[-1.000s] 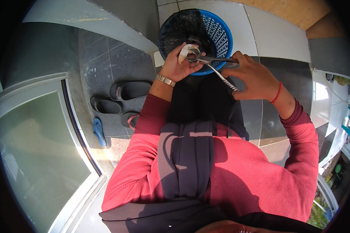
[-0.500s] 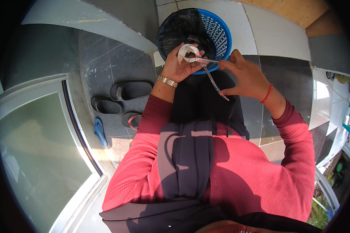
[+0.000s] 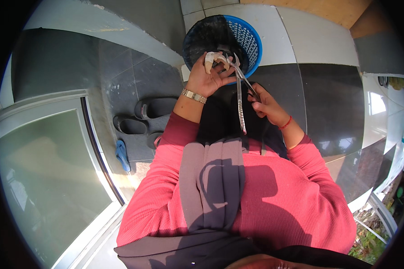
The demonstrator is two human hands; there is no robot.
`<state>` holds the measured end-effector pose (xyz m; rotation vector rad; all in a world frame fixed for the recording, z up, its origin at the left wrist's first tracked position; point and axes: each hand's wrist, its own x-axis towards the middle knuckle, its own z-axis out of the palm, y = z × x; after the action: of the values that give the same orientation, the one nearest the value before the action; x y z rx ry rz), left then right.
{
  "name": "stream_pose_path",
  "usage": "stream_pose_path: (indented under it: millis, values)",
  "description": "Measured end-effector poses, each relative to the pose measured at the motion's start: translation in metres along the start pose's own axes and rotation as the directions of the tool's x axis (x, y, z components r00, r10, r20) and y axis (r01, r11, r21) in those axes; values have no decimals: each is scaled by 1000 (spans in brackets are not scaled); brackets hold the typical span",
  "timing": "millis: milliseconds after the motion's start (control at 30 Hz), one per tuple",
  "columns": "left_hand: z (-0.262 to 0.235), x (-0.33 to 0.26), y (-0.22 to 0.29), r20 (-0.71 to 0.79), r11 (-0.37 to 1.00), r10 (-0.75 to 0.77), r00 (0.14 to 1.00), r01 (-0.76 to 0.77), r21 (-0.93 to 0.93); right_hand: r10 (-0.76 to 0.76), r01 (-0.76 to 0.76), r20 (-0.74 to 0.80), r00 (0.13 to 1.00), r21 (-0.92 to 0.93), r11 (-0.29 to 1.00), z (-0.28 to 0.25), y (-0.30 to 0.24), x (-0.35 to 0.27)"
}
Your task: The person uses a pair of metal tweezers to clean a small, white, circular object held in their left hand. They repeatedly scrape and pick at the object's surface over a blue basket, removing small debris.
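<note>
Over the rim of a lined blue basket (image 3: pixel 256 51), my left hand (image 3: pixel 201 81) holds a pale, curved, C-shaped piece (image 3: pixel 212 57) whose material I cannot make out. My right hand (image 3: pixel 268 106) is closed round one handle of a metal two-handled tool (image 3: pixel 241 101) that looks like shears. Its other handle, long and ridged, hangs free toward my lap. The jaws stand apart, with a pointed tip beside the pale piece and the left fingers. Where the jaws and those fingers meet is partly hidden.
Dark liner (image 3: pixel 206 33) covers the basket's left side. Black clogs (image 3: pixel 159 108) and a blue slipper (image 3: pixel 122 154) lie on the grey tiles to my left. Beyond them is a white-framed glass door (image 3: pixel 54 166). A wall corner (image 3: pixel 166 45) stands close left of the basket.
The tool's handles have swung down toward my lap, and my right hand has moved down and inward, now on one handle only. The pale piece has turned; its opening faces down.
</note>
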<state>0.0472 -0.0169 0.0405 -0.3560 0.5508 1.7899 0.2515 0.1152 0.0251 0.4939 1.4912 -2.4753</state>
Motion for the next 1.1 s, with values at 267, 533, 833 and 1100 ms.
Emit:
stream_pose_path:
  millis: [267,533,833,1100]
  values:
    - [19,-41,-21,6,998,57,998,-57,7,-151,125,81,985,259,958,33,-19,-25]
    - [9,-68,-36,16,992,99,995,-100,77,-303,176,-291,907,-389,904,29,3,-39]
    - [-14,-45,-21,130,966,79,988,-108,236,-469,323,66,881,-809,492,49,-29,-64]
    - [-23,-17,1,114,934,-50,992,6,356,-267,151,78,960,-953,264,52,-48,-44]
